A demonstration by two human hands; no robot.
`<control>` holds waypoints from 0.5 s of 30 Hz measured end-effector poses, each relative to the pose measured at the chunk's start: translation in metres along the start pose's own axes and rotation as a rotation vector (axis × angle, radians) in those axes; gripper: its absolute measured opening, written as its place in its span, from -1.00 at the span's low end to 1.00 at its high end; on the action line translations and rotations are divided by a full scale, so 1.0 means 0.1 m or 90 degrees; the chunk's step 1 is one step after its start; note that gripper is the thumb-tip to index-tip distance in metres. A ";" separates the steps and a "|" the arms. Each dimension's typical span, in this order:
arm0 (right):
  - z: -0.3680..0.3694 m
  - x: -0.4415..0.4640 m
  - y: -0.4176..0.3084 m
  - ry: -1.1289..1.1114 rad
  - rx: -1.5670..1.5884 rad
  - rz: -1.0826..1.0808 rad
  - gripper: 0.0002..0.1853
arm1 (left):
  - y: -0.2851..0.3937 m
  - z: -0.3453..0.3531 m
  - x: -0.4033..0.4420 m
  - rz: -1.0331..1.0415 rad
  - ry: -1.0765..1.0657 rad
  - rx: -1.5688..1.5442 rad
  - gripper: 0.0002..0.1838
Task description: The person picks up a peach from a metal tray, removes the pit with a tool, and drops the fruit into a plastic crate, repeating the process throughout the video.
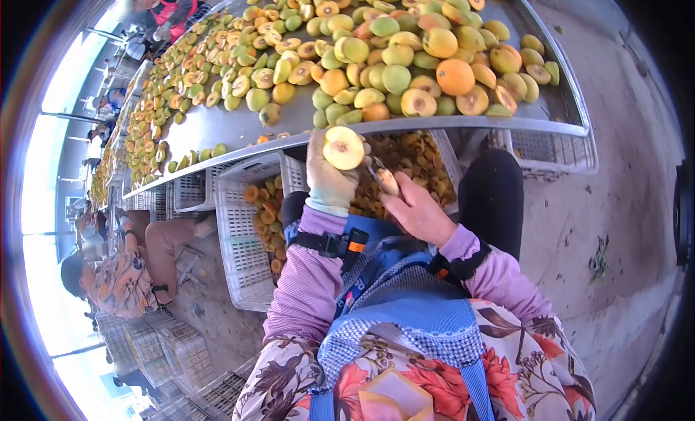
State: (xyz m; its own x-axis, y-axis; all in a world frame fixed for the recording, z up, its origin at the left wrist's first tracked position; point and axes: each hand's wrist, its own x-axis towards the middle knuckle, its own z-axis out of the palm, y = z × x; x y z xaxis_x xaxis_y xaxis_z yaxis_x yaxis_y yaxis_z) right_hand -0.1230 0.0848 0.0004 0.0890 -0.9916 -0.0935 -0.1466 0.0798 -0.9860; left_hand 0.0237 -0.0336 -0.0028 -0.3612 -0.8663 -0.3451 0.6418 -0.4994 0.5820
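Note:
A halved fruit (344, 148) with its pale cut face up is held in my left hand (329, 173), which wears a whitish glove. Just to the right, my bare right hand (422, 211) is closed around the short handle of a small metal tool (379, 172), whose tip lies close to the fruit. Both hands are at the front edge of a metal table (246, 147) piled with whole and halved yellow, green and orange fruit (397, 78). Beneath my hands are many brownish-orange fruit pieces (413, 157).
A white plastic crate (235, 240) with fruit halves stands to the left below the table. Another crate (554, 149) is under the table's right end. A seated co-worker (119, 280) is at the left, near stacked crates (163, 341). More people appear at the upper left.

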 end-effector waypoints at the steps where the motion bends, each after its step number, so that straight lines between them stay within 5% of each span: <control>1: 0.00 -0.01 0.01 0.023 -0.022 -0.021 -0.75 | -0.11 0.11 -0.08 0.002 0.010 0.019 -0.46; 15: -0.05 -0.03 0.10 0.028 -0.148 -0.058 -0.67 | -0.52 0.27 -0.31 0.010 0.038 0.021 -0.56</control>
State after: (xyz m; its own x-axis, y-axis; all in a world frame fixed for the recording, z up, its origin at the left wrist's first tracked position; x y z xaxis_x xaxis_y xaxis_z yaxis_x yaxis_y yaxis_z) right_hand -0.1301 0.0883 -0.0088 0.0697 -0.9976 0.0051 -0.3633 -0.0302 -0.9312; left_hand -0.0170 0.0187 -0.0030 -0.3102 -0.8721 -0.3783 0.6238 -0.4870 0.6113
